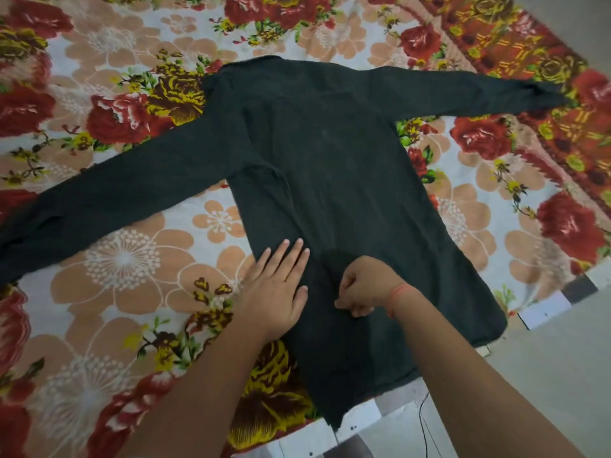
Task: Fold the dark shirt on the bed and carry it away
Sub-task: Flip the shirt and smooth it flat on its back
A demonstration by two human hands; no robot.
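The dark shirt [330,166] lies spread on a floral bedsheet [132,269]; left grip [277,292] rests flat, released; right grip [363,289] pinches its fabric; pale floor [562,375] at 4 o'clock.

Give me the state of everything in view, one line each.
dark shirt: unfolded, spread flat, both sleeves stretched out sideways.
left hand: fingers straight, pressing flat on the shirt's side edge.
right hand: fingers curled, apparently pinching the shirt fabric.
floral bedsheet: spread out under the shirt.
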